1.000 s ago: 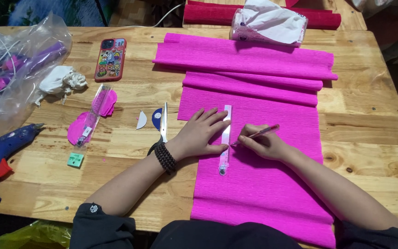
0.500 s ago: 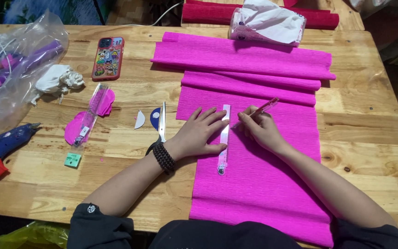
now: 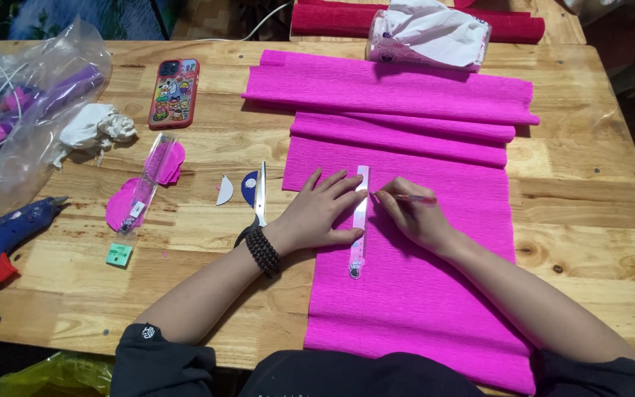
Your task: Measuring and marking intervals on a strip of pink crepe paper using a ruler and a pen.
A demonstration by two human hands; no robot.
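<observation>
- Head view: a wooden plank table (image 3: 185, 242) carries a long sheet of bright pink crepe paper (image 3: 420, 294), which runs from the near edge towards the far edge, where its folded layers are stacked.
- The left hand (image 3: 321, 213) lies flat on the pink sheet with fingers spread and pressing on a narrow clear plastic ruler (image 3: 359, 220); the ruler lies lengthwise on the paper, pointing from the near edge to the far edge. A dark beaded bracelet (image 3: 264, 251) circles that wrist.
- The right hand (image 3: 417, 220) rests on the paper just right of the ruler, fingers pinched around a slim pink pen (image 3: 409, 198) whose tip meets the ruler's right edge.
- Just left of the left hand, off the paper, lie metal scissors (image 3: 259, 202) beside a small white half-round paper piece (image 3: 224, 190).
- Further left sit pink paper petals (image 3: 123, 206) under a clear tube (image 3: 148, 180), and a small green square tag (image 3: 119, 254).
- A blue glue gun (image 3: 1, 242) lies at the left edge, with a crumpled clear plastic bag (image 3: 23, 110) at the far left corner.
- A phone in a red patterned case (image 3: 173, 93) lies near the far edge, a white crumpled cloth (image 3: 97, 129) to its left.
- A white wrapped packet (image 3: 428, 33) rests at the far edge on a red paper roll (image 3: 516, 28).
</observation>
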